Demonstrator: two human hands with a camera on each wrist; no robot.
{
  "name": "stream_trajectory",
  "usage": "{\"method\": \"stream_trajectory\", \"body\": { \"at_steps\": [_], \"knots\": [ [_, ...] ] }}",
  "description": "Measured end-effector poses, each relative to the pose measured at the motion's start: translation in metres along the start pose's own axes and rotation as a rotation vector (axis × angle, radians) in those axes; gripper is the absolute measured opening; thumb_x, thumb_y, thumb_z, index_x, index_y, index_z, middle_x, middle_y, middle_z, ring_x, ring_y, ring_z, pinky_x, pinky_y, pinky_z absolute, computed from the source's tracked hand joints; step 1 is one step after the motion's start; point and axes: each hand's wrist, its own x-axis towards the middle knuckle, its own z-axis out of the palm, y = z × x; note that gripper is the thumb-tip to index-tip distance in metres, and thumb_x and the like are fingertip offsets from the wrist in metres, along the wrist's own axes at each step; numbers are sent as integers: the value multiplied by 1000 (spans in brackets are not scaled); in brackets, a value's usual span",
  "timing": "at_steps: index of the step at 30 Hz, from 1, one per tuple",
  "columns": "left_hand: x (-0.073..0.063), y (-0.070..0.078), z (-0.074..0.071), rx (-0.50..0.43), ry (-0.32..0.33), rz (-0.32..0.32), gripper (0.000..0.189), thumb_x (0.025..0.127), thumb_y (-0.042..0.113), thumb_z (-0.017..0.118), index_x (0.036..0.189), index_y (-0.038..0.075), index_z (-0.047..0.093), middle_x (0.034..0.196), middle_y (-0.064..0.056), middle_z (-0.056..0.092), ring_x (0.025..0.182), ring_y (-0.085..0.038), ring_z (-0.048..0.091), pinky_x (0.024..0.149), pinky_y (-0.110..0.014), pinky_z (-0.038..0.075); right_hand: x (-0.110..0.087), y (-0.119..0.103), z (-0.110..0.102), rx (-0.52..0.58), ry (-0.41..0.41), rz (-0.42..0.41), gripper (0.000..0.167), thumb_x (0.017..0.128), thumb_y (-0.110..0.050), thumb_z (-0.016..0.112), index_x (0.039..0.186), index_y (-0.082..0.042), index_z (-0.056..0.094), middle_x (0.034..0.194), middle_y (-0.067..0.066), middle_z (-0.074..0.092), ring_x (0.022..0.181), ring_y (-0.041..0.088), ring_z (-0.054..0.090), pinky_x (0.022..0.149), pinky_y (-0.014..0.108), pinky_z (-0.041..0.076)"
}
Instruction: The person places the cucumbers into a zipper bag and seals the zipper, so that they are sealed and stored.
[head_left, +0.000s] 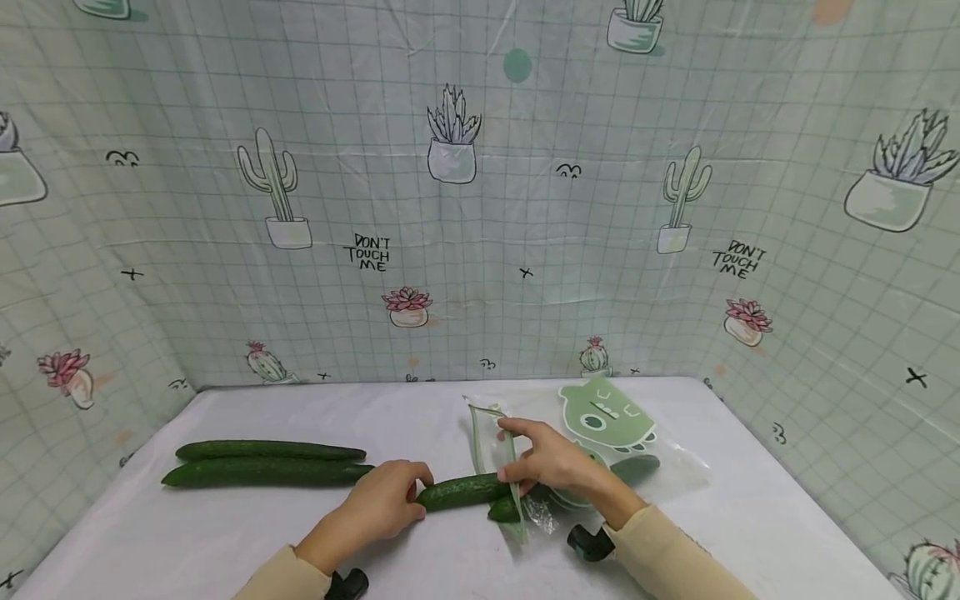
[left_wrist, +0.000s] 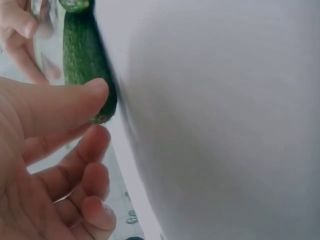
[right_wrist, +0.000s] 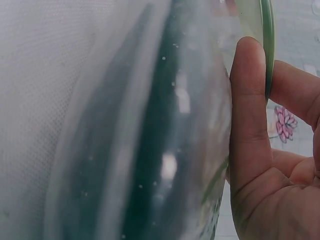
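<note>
My left hand pinches the near end of a cucumber between thumb and fingers. The cucumber's other end reaches the mouth of a clear zip bag with a green edge. My right hand grips the rim of that bag; in the right wrist view the thumb lies along the film beside the green zip strip. Another cucumber pokes out of the bag mouth below. Dark green lengths show blurred through the plastic. Part of the bag is hidden behind my right hand.
Two long cucumbers lie side by side on the left of the white table. Printed green cartoon shapes mark the bag's far part at right. A patterned cloth stands behind and at both sides.
</note>
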Motion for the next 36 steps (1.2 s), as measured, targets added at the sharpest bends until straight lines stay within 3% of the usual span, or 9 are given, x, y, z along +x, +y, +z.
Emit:
{"method": "stream_trajectory", "body": {
  "at_steps": [5,9,12,16,25,36],
  "knots": [
    [-1,-2,0,-15,5,10,24,79,9,76,100,11,67,63,7,47,53,-8,40,50,-27,33,1,2,-1,-19,-9,-4,79,83,-4,73,148,0,29,134,19,47,67,26,66,61,40,56],
    [1,2,1,11,20,11,24,81,9,75,103,11,66,65,7,45,55,-9,39,51,-27,33,1,2,-2,-27,-8,3,79,82,-5,73,148,-1,29,123,20,56,65,26,66,61,40,56],
    [5,9,4,25,46,32,23,80,8,75,101,11,66,65,7,44,56,-8,39,51,-26,32,1,2,-2,-27,-1,5,80,82,-6,74,148,-1,30,123,20,56,63,26,66,60,40,56],
    [14,19,9,31,58,69,23,79,8,75,98,13,64,65,8,44,57,-7,40,51,-26,33,1,1,-1,-17,0,-1,80,81,-5,75,147,0,31,136,20,47,63,25,65,59,40,56],
    [40,28,24,-55,17,79,22,80,9,76,95,15,62,64,9,48,54,-5,43,50,-24,36,2,0,-5,-47,12,-1,80,81,-6,75,147,0,31,129,20,53,59,24,64,59,39,56],
    [60,38,40,-110,-17,86,22,79,9,77,94,14,62,61,9,48,51,-5,43,49,-23,36,-1,-3,-6,-26,9,-22,76,83,-3,72,147,1,31,140,22,42,62,24,63,59,40,55]
  ]
}}
